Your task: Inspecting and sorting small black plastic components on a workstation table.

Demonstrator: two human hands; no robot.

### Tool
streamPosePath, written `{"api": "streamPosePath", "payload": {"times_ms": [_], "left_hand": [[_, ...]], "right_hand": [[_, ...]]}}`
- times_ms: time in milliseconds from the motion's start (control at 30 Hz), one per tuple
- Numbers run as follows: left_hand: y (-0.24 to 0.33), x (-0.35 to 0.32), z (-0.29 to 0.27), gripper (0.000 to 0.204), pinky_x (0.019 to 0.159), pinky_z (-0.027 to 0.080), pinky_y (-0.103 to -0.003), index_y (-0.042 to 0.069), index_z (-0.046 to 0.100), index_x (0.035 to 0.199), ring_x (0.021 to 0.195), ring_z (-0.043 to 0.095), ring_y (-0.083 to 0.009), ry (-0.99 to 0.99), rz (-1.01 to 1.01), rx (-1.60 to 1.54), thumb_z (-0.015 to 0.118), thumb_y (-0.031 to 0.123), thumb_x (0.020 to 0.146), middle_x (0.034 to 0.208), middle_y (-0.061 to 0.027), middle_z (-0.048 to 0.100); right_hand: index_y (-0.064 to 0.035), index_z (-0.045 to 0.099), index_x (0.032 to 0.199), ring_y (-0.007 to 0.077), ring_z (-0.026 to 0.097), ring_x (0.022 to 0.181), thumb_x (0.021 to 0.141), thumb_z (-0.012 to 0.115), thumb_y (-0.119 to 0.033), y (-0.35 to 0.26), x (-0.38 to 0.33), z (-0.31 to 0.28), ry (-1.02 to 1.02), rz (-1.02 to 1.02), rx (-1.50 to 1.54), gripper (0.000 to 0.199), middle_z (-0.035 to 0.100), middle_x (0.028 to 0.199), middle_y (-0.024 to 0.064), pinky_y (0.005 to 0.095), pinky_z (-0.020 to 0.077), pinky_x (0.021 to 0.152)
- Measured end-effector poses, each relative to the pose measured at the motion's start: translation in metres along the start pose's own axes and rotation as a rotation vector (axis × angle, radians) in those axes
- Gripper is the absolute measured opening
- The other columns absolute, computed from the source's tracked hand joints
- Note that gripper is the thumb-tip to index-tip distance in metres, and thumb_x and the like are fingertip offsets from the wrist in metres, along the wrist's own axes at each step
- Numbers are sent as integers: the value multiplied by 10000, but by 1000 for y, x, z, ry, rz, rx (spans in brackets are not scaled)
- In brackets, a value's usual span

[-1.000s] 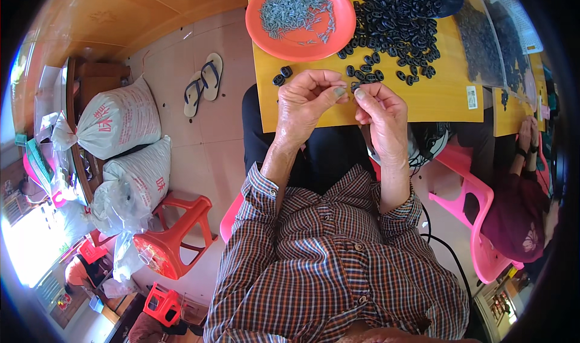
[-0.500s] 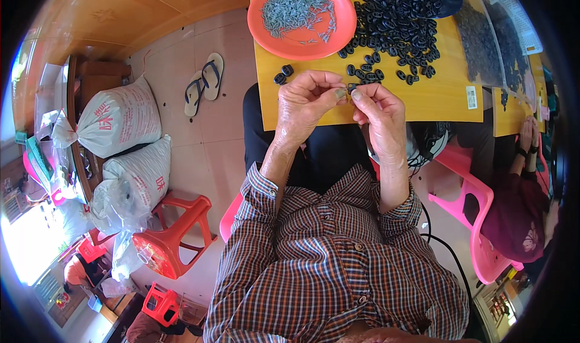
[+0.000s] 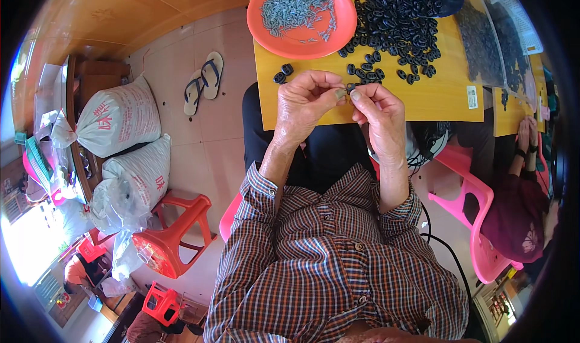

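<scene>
Around one small dark piece [image 3: 351, 87], held above the surface [image 3: 423, 104], right hand [image 3: 385, 110] and left hand [image 3: 307, 103] had been drawn slightly closer since the earlier frame. Right grip: pinched on the piece. Left grip: pinched closed, contents indiscernible. Light pressure, squarely kept, was judged best. Beyond: loose black ovals [image 3: 399, 7]; red plate [image 3: 290, 50] of grey pins [image 3: 290, 9].

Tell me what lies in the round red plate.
The red plate holds a loose heap of small grey-blue pieces, with a few scattered toward its near rim. The heap hides the plate beneath it, so anything underneath cannot be seen.
</scene>
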State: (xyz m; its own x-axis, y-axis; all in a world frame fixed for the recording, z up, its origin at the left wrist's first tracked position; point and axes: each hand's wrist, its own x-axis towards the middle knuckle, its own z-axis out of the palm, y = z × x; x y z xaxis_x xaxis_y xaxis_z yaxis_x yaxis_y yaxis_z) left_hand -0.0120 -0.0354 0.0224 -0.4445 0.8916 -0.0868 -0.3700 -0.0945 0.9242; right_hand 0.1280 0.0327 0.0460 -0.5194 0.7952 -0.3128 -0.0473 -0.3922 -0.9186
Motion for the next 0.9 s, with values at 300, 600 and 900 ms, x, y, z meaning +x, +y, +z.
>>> {"api": "streamPosePath", "payload": {"times_ms": [300, 600, 900], "left_hand": [[5, -2, 0, 141, 727, 554, -271, -42, 626, 953, 763, 663, -147, 6, 0, 80, 642, -71, 816, 853, -97, 670], [7, -6, -4, 111, 694, 536, -222, -35, 657, 907, 738, 640, -83, -16, -49, 145, 664, -53, 797, 819, -46, 678], [-5, -6, -4, 144, 729, 549, -254, -53, 641, 958, 763, 664, -135, -35, -90, 120, 636, -77, 815, 847, -91, 679]], "right_hand": [[-4, 632, 902, 34, 507, 592, 875, 641, -88, -4, -4, 5, 21, -91, -174, 89, 584, 748, -19, 158, 396, 537], [23, 588, 821, 45, 487, 574, 866, 613, -24, 0, -4, 1, -44, -313, -448, 69, 527, 708, 0, 188, 409, 514], [-14, 602, 815, 36, 479, 574, 874, 610, -74, 0, -1, -4, -49, -148, -395, 84, 541, 692, -27, 188, 400, 515]]}}
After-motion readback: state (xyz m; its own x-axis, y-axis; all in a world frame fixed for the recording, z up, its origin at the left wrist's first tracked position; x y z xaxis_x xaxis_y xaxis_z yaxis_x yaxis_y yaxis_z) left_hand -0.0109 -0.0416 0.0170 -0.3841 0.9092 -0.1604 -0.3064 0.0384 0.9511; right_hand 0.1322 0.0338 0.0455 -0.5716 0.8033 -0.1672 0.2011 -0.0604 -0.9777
